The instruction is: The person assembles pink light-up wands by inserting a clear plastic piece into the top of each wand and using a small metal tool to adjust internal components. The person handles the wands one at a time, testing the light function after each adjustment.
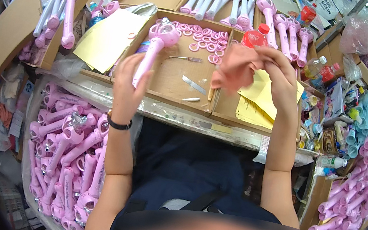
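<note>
A heap of glossy pink plastic wands (71, 155) fills the lower left of the frame. At upper centre lies a shallow brown cardboard tray (171, 72). Over its left side, the left hand (129, 78) is closed around the handle of a pink, round-headed plastic wand (151, 56) — head uppermost. At upper right of centre, the right hand (280, 72) pinches a crumpled salmon-pink cloth (237, 69) — fingers together on it. Small pink plastic rings (212, 34) lie in the tray's upper part.

A workshop; pink wands (68, 193) heaped in bulk at left and tubes (352, 199) stacked at far right show batch work; the worn bench (179, 115) bears a cardboard tray (171, 72) with loose rings (212, 41), a blade (193, 85) and a slim tool (194, 60); small pots (310, 103) at right look like paint, too cluttered to be sure
</note>
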### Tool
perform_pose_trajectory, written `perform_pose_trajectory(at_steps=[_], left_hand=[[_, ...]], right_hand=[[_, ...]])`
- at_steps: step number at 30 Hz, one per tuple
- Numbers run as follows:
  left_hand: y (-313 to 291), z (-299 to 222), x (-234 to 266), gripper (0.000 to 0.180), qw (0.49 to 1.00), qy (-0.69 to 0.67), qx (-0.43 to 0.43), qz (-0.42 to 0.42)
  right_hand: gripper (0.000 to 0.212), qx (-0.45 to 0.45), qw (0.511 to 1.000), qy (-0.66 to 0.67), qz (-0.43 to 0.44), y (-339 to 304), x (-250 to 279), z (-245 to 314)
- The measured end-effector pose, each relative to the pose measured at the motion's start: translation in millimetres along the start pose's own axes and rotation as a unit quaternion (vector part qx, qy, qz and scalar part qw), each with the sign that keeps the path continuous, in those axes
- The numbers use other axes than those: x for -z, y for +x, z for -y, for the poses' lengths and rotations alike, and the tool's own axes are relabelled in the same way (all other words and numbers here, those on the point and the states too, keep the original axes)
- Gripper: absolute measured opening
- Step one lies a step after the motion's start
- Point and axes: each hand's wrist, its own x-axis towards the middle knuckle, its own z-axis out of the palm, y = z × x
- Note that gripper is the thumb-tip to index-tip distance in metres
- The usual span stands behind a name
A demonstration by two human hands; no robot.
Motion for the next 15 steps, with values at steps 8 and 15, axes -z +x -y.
perform_pose_trajectory(at_steps=[8, 15], left_hand=[[-40.3, -67.8, -109.6, 0.072, 0.731, -0.626, 0.059, 0.266], [-70.5, -34.8, -74.5, 0.022, 0.706, -0.609, 0.182, 0.314]], right_hand=[[0.018, -0.325, 0.873, 0.334, 0.145, -36.6, -31.7, 17.4], [0.020, -0.370, 0.898, 0.023, 0.238, -48.8, -25.7, -3.1]])
